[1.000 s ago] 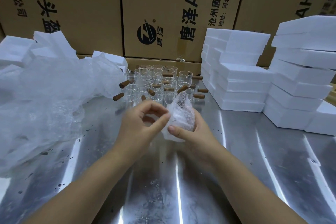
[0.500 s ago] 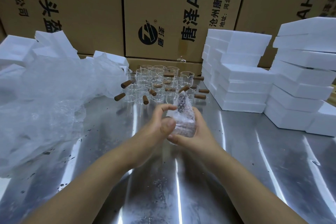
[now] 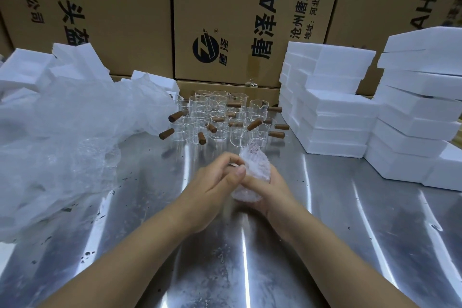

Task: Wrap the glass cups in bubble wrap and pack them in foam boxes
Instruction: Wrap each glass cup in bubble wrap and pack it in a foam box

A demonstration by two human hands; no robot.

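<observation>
A glass cup wrapped in bubble wrap sits between my two hands above the steel table. My right hand cradles the bundle from below and behind, thumb across its front. My left hand pinches the wrap's left edge with thumb and curled fingers. Behind the hands stand several bare glass cups with brown wooden handles. White foam boxes are stacked at the right, with a taller foam stack beside them.
A large crumpled heap of bubble wrap covers the table's left side, with loose foam pieces behind it. Printed cardboard cartons wall off the back.
The wrapped bundle has dropped lower and tilted in my hands. My left hand has closed in from an open pinch above it onto its left edge.
</observation>
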